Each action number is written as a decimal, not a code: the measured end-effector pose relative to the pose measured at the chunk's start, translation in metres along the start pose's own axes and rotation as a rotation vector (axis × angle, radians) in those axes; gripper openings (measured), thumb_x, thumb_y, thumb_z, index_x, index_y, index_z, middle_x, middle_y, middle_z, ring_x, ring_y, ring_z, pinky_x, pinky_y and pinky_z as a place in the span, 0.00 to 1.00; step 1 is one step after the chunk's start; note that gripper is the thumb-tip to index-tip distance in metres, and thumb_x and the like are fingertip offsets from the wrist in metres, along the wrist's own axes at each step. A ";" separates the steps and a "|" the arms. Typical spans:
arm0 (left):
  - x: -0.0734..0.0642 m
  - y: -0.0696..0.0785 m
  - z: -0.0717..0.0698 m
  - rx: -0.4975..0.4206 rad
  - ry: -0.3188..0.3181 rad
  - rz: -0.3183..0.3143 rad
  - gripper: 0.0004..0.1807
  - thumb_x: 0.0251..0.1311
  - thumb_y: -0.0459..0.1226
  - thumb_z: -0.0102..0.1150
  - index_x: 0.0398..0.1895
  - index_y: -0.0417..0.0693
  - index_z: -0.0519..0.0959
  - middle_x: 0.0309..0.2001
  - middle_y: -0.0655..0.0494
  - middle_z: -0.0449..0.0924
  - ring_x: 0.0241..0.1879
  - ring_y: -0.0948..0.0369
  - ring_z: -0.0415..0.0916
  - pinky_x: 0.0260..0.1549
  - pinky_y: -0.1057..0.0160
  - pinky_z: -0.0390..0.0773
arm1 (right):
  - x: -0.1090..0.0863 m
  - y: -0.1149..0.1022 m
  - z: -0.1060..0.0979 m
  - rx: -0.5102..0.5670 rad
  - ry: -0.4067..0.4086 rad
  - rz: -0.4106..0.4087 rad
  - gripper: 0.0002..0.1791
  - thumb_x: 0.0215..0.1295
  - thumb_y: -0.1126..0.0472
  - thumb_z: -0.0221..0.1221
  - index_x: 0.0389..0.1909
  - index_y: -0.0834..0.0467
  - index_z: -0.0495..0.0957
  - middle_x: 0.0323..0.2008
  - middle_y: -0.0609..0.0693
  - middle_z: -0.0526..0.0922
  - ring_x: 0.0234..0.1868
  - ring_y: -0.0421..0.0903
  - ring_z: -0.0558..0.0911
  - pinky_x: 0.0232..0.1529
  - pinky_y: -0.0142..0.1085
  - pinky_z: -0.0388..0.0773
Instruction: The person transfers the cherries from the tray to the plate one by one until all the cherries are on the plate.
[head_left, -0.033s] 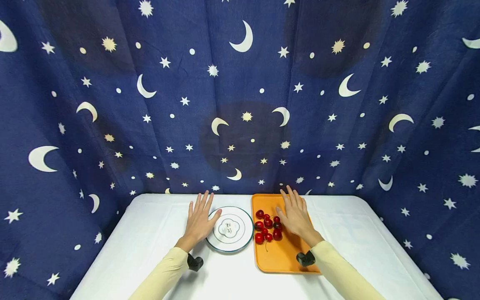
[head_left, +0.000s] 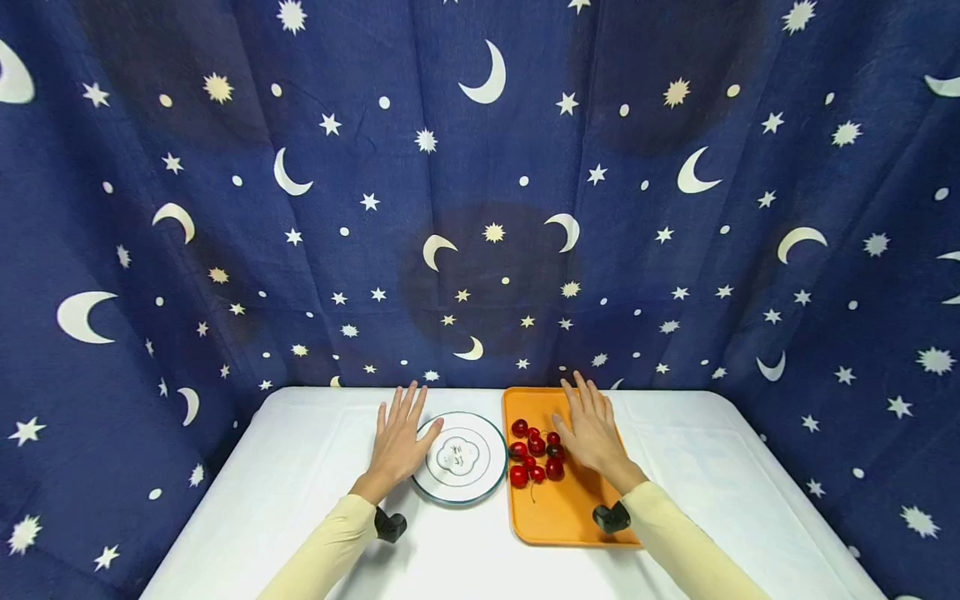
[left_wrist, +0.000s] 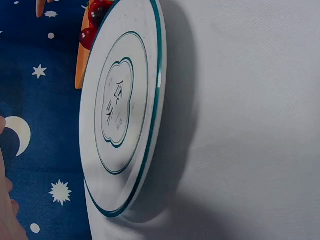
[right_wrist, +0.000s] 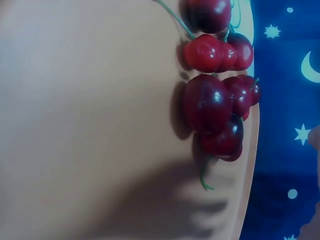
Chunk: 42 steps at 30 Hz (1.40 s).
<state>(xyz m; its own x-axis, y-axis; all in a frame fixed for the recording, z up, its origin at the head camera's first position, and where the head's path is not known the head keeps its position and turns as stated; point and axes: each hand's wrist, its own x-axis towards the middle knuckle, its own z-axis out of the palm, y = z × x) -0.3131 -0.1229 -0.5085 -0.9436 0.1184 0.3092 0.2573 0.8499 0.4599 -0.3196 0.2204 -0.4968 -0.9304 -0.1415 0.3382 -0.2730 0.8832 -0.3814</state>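
My left hand [head_left: 397,446] hovers over the left edge of a white plate [head_left: 480,479] with a teal rim and dark characters at its centre. Its fingers are straight and spread, and it holds nothing. To the right, my right hand [head_left: 592,433] is above the orange tray [head_left: 547,521], fingers extended, also holding nothing. Several dark red cherries [head_left: 519,476], some with green stems, lie on the tray's left half, beside that hand's thumb. The right wrist view shows the cherries [right_wrist: 207,105] close up, bunched together. In the left wrist view the plate [left_wrist: 90,125] lies flat.
A white cloth covers the table [head_left: 300,467]. Behind it hangs a dark blue curtain [head_left: 480,167] with moons and stars. The tray's left edge is right beside the plate. Each wrist wears a black camera band [head_left: 390,525].
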 end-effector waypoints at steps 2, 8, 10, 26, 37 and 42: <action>-0.001 0.000 0.000 -0.001 -0.005 -0.005 0.41 0.72 0.58 0.47 0.82 0.52 0.54 0.84 0.51 0.48 0.85 0.47 0.39 0.80 0.38 0.38 | -0.001 0.000 0.000 -0.001 0.001 0.003 0.38 0.76 0.50 0.53 0.79 0.63 0.55 0.82 0.66 0.47 0.82 0.69 0.46 0.77 0.69 0.40; -0.007 -0.006 0.003 -0.040 -0.009 -0.038 0.40 0.72 0.55 0.47 0.81 0.46 0.56 0.83 0.46 0.51 0.84 0.44 0.41 0.79 0.35 0.39 | -0.005 0.004 0.003 -0.013 -0.017 0.012 0.37 0.77 0.50 0.52 0.79 0.62 0.55 0.82 0.66 0.48 0.81 0.69 0.48 0.76 0.70 0.42; -0.009 -0.009 0.004 -0.060 -0.012 -0.052 0.39 0.73 0.54 0.48 0.80 0.43 0.57 0.83 0.44 0.52 0.84 0.42 0.42 0.79 0.35 0.40 | -0.007 0.004 0.004 -0.016 -0.029 0.013 0.37 0.78 0.51 0.52 0.80 0.62 0.54 0.81 0.66 0.48 0.81 0.69 0.48 0.76 0.70 0.42; -0.015 -0.017 0.018 -0.156 -0.048 -0.201 0.32 0.73 0.45 0.50 0.72 0.33 0.65 0.68 0.33 0.68 0.69 0.38 0.65 0.66 0.37 0.65 | -0.003 -0.006 0.017 0.038 -0.080 -0.049 0.32 0.76 0.58 0.55 0.75 0.66 0.61 0.73 0.69 0.66 0.72 0.72 0.65 0.71 0.69 0.60; -0.013 -0.019 0.029 -0.178 -0.006 -0.216 0.22 0.71 0.39 0.51 0.59 0.29 0.72 0.53 0.34 0.74 0.57 0.40 0.71 0.63 0.41 0.71 | 0.001 -0.014 0.022 0.042 -0.105 -0.051 0.25 0.75 0.60 0.56 0.67 0.65 0.70 0.62 0.65 0.78 0.64 0.68 0.74 0.65 0.64 0.69; -0.010 -0.019 0.029 -0.194 -0.044 -0.204 0.19 0.72 0.37 0.50 0.56 0.28 0.73 0.51 0.35 0.77 0.56 0.40 0.77 0.62 0.42 0.75 | 0.001 -0.017 0.025 0.034 -0.098 -0.040 0.24 0.74 0.60 0.57 0.67 0.65 0.71 0.62 0.64 0.78 0.65 0.67 0.75 0.65 0.63 0.70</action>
<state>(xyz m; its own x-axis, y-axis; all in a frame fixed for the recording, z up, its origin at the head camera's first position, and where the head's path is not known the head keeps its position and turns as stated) -0.3148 -0.1255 -0.5449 -0.9871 -0.0187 0.1593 0.0925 0.7450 0.6606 -0.3220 0.1940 -0.5121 -0.9377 -0.2206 0.2684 -0.3167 0.8606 -0.3989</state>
